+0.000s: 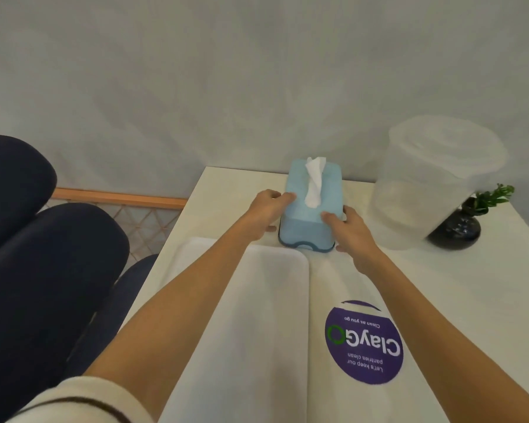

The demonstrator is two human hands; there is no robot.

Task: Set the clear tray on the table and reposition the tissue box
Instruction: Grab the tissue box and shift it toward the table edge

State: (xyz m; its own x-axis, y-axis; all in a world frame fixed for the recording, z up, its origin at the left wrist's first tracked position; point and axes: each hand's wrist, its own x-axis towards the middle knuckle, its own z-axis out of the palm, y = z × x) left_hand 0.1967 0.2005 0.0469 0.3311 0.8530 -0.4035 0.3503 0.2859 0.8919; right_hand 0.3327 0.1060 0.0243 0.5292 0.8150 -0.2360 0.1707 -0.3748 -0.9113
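A light blue tissue box (pixel 306 221) with a white tissue sticking out of its top stands on the white table (pixel 458 285), near the far edge by the wall. My left hand (pixel 264 213) grips its left side and my right hand (pixel 350 232) grips its right side. The clear tray (pixel 272 315) lies flat on the table just in front of the box, under my left forearm; its near end runs out of view.
A tall clear plastic container (pixel 434 181) stands at the right of the box. Behind it sits a dark round vase (pixel 454 228) with a green sprig. A purple round sticker (pixel 364 343) is on the tabletop. Dark blue cushioned seats (pixel 43 254) lie left of the table.
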